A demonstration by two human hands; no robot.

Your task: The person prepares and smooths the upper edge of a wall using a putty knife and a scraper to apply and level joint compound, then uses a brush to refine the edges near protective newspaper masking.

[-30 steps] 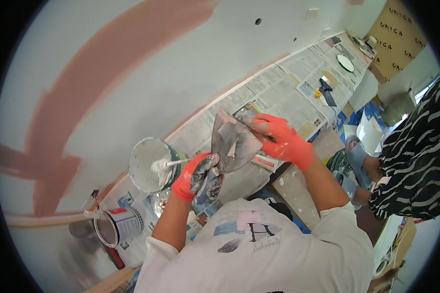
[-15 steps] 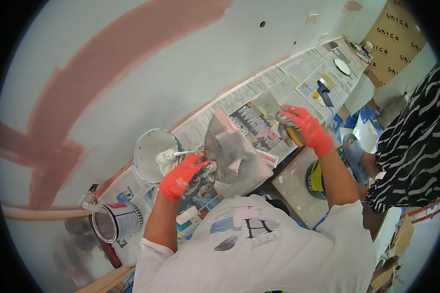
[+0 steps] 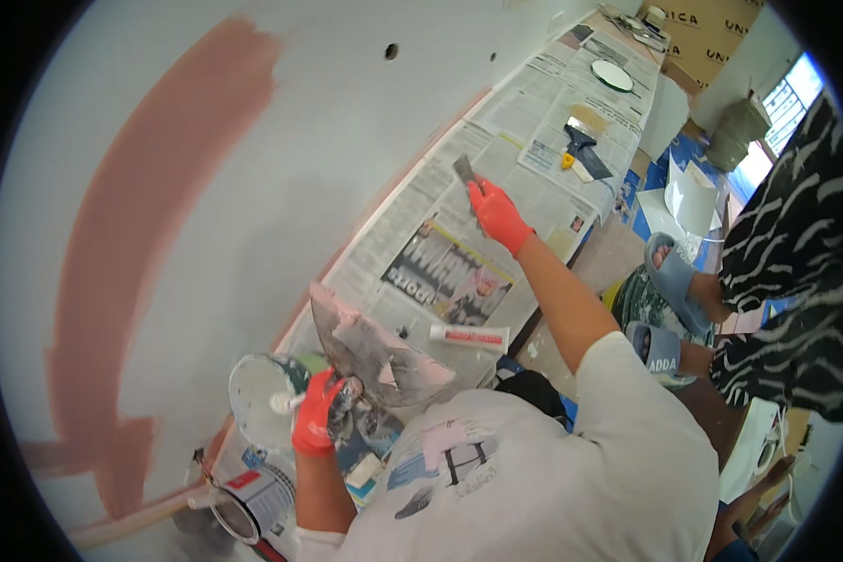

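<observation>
My left hand (image 3: pixel 317 412), in an orange-red glove, is closed on a wide, tilted plasterer's hawk (image 3: pixel 384 361). Grey smears and pink plaster cover its plate, and its grip is mostly hidden. My right hand (image 3: pixel 501 217), gloved alike, reaches out over the newspaper, closed on a trowel. Only its narrow grey blade (image 3: pixel 463 169) juts past the fingers; the handle is hidden. Beside my left hand stands a white bucket (image 3: pixel 253 398) with a whitish brush head (image 3: pixel 281 403) at its rim. Broad pink plaster strokes (image 3: pixel 131 244) mark the pale wall.
Newspaper (image 3: pixel 431 211) covers the long bench along the wall. On it lie a white tube (image 3: pixel 470 337), a dark-handled scraper (image 3: pixel 581 145) and a round white lid (image 3: pixel 612 75). A paint can (image 3: pixel 253 501) stands at lower left. Another person in patterned trousers (image 3: pixel 787 272) stands at right.
My right hand has swung farther along the bench and left, its trowel now seen narrow. My left hand and the hawk sit slightly lower and farther left. The view has turned.
</observation>
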